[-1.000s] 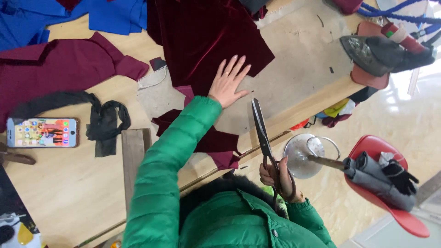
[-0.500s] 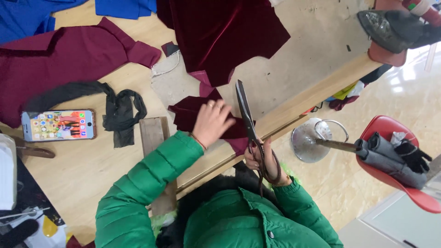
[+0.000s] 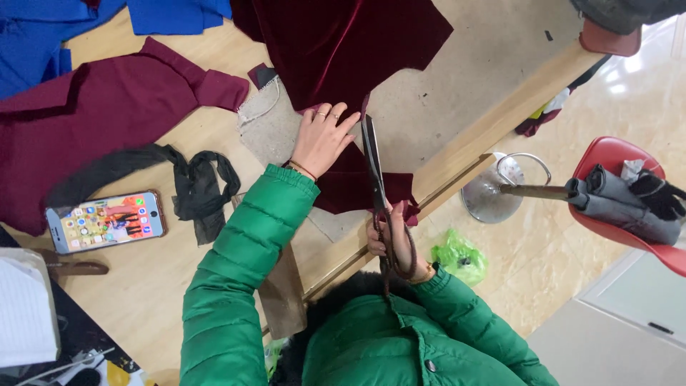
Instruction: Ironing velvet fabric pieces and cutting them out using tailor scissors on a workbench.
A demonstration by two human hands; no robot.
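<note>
Right hand (image 3: 391, 243) grip closed on scissors (image 3: 373, 168), blades at centre frame partway into dark red velvet (image 3: 343, 43); left hand (image 3: 321, 139) open, flat, pressing cloth; cut looks unfinished.

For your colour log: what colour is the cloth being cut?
Dark red cloth, head view.

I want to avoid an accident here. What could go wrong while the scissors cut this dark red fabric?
The left hand presses the dark red fabric right beside the scissors, so the blades might nick its fingers. The fabric hangs over the table edge near the right hand; it may slip and the cut wander.
</note>
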